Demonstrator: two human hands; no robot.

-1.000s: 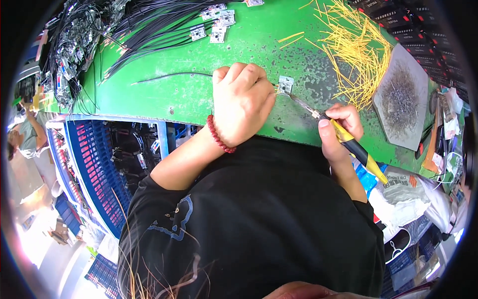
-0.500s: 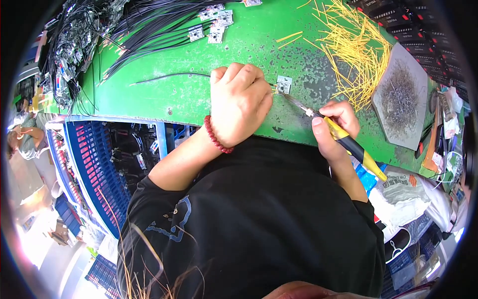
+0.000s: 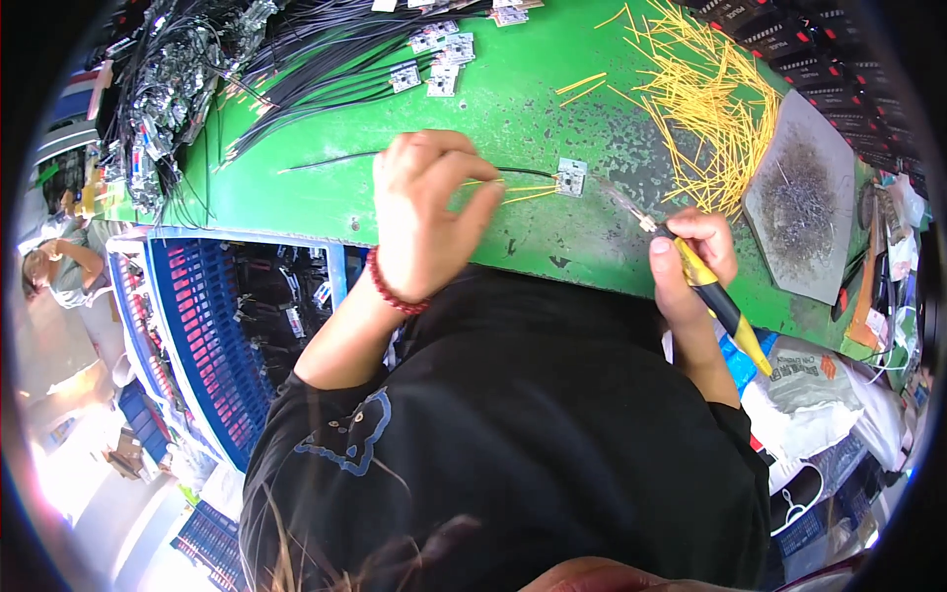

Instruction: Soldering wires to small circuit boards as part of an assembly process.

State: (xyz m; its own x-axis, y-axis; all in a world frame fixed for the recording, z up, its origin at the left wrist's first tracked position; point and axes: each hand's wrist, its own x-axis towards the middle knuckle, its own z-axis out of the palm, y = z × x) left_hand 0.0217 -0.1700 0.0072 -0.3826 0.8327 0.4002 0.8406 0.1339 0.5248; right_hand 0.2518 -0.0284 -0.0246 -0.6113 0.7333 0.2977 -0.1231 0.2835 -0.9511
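My left hand is curled, its thumb and forefinger tips nearly meeting at a thin yellow wire. A second yellow wire and a black cable run with it to a small white circuit board flat on the green bench. The cable passes behind my left hand, which hides its middle. My right hand grips a soldering iron by its yellow and black handle. Its slim metal tip points up and left, just right of the board and apart from it.
Loose yellow wires are heaped at the far right. A stained grey plate lies beside them. Black cables with white boards spread across the far left, next to a tangled black bundle. Blue crates stand below the bench's left edge.
My left hand has shifted left from the board, uncovering the yellow wires and cable end. My right hand has drawn the soldering iron right, so its tip is clear of the board.
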